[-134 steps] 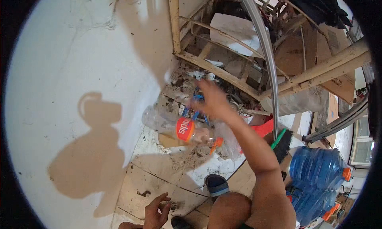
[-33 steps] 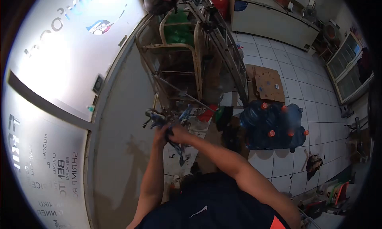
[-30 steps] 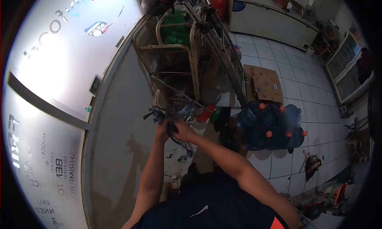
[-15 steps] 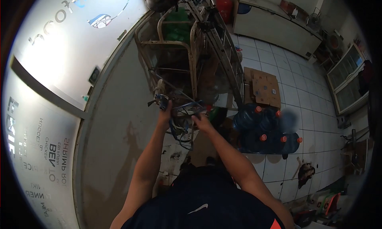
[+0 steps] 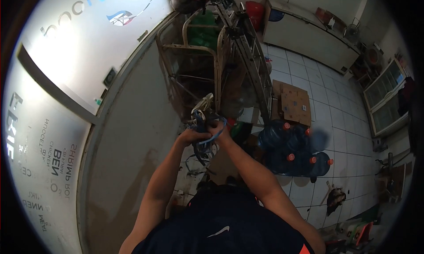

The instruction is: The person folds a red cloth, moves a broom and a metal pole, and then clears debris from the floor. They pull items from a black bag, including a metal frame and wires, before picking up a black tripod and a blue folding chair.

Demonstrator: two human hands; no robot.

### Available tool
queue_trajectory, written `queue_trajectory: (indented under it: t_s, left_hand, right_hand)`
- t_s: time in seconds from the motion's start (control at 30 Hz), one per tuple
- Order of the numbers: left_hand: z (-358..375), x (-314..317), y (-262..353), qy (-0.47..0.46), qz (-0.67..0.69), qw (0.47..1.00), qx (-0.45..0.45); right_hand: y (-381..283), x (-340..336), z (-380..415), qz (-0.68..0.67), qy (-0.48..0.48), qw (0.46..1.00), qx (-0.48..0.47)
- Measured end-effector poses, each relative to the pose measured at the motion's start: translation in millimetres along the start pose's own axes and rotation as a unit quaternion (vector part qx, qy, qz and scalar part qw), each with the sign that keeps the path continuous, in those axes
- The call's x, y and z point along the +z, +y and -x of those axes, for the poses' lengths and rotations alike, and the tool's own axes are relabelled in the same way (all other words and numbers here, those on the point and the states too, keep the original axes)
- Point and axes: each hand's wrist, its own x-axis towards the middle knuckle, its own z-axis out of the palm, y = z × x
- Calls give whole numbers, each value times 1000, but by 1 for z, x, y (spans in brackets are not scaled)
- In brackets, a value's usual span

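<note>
In front of my body I hold a tangled bundle of blue, dark and pale straps point(image 5: 202, 153). My left hand point(image 5: 194, 136) is closed around its left side. Close beside it, my right hand point(image 5: 219, 130) also grips the bundle, and a blue loop passes over that hand. A pale, crumpled end point(image 5: 204, 102) sticks up above both hands, while loose ends dangle below. Just beyond stands a rusty metal frame point(image 5: 190, 47) with a green bag point(image 5: 204, 29) inside it. Exactly how the fingers wrap the straps is partly hidden.
A ladder point(image 5: 252, 62) leans right of the frame. Large blue water bottles point(image 5: 276, 137) with orange caps stand on the tiled floor, near a flattened cardboard box point(image 5: 295, 105). A wall with frosted glass point(image 5: 53, 135) runs along my left. A long white counter point(image 5: 304, 37) stands farther back.
My hands have come together, the left moving right and down. The straps, stretched between them before, are now gathered into one bundle. The view has shifted slightly.
</note>
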Motion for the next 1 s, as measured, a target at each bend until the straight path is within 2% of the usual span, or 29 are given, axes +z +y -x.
queue_trajectory:
  t_s: [0.03, 0.13, 0.23, 0.33, 0.43, 0.53, 0.63, 0.73, 0.83, 0.93, 1.0]
  left_hand:
    - [1, 0, 2, -20, -28, 999, 8]
    - [2, 7, 11, 29, -119, 992, -37]
    - [16, 14, 26, 103, -174, 979, -35]
    - [-4, -1, -15, 227, -134, 965, 10]
    - [-16, -8, -29, 252, -234, 937, 60]
    - [-19, 0, -25, 182, -274, 942, 73]
    - [-22, 5, -28, 50, -168, 974, 144]
    - [18, 23, 30, 87, -187, 978, -30]
    - [4, -4, -6, 60, 90, 991, -78]
    - [18, -8, -4, 65, -52, 996, -27]
    - [26, -4, 10, -4, -245, 969, 23]
  right_hand:
    - [-3, -2, 0, -66, -22, 997, 36]
    - [-12, -15, 7, -177, -110, 976, 67]
    - [-15, -28, 18, -245, -89, 953, 153]
    - [-14, -48, 34, -150, -82, 971, 169]
    - [-52, -45, 60, -183, -138, 951, 207]
    - [-45, -29, 49, -189, -60, 956, 217]
    - [-9, -21, 25, -227, 23, 954, 194]
    - [-2, -17, 13, -235, 87, 948, 194]
    - [2, -16, 4, -216, 111, 951, 193]
    - [3, -18, 4, -190, 59, 958, 205]
    - [-2, -10, 9, -95, 57, 985, 136]
